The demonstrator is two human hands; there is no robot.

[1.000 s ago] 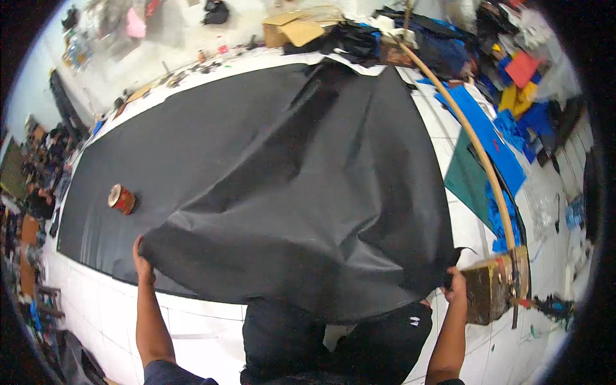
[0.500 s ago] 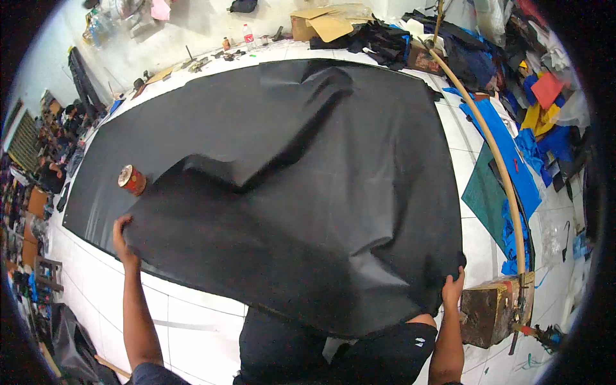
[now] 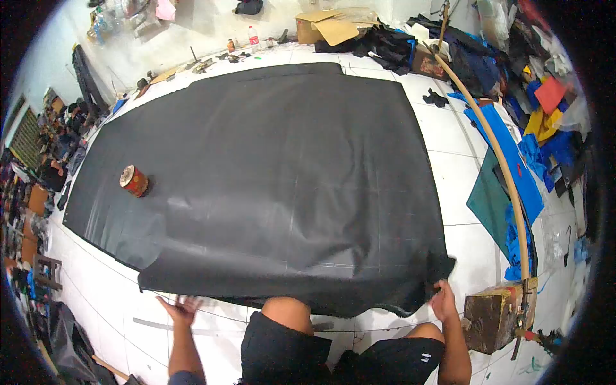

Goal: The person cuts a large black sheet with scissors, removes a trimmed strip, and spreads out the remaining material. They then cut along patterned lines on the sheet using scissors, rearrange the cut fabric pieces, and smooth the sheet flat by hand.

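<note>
Here: black sheet; left hand splayed, empty, beside edge; right hand half-curled by corner, hold unclear.

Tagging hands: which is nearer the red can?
The left hand, fingers spread by the near left corner of the black sheet; the right hand is farther off.

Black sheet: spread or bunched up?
Spread: the black sheet lies broadly flat over the floor, though creases show on its right half.
</note>
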